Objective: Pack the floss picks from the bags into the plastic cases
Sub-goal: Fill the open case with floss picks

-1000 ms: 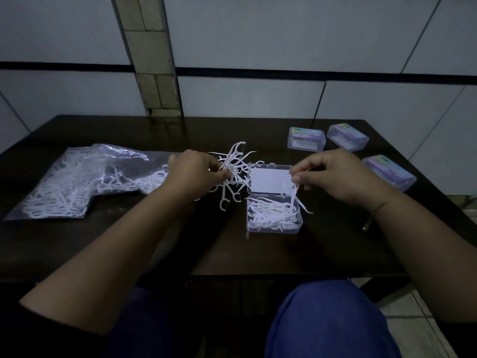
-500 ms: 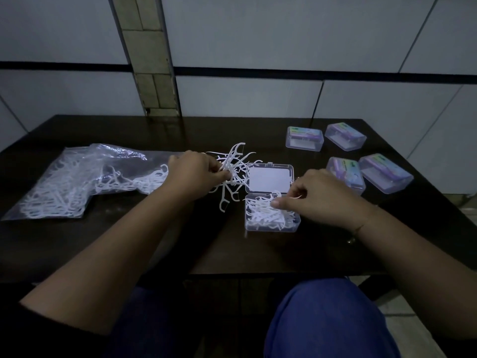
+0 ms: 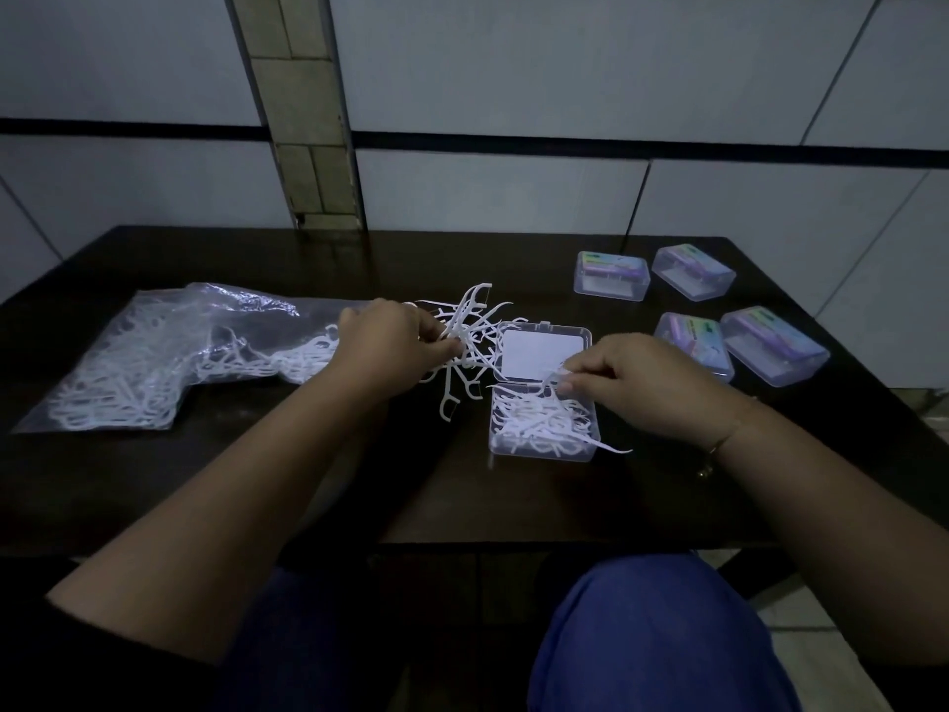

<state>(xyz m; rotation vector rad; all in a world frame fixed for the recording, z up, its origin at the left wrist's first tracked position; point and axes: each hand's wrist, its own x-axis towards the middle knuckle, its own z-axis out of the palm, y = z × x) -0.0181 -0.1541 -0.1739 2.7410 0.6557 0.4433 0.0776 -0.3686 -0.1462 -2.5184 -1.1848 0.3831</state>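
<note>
An open clear plastic case (image 3: pixel 590 454) sits mid-table, its lid (image 3: pixel 543 353) laid back and its base full of white floss picks (image 3: pixel 534 423). My left hand (image 3: pixel 387 346) grips a tangled bunch of floss picks (image 3: pixel 464 334) just left of the lid. My right hand (image 3: pixel 637 385) hovers over the case's right side and pinches a floss pick between thumb and fingers. One pick juts over the case's front right corner. A clear bag (image 3: pixel 154 352) holding many more picks lies on the left.
Several closed plastic cases with purple labels (image 3: pixel 611 276) (image 3: pixel 693 272) (image 3: pixel 693 344) (image 3: pixel 775 346) stand at the back right of the dark table (image 3: pixel 257 480). A tiled wall rises behind. My blue-clad knees show below the table's front edge.
My right hand dropped from the lid down onto the case's base, then lifted slightly back toward the hinge. The left hand stayed put with its bunch.
</note>
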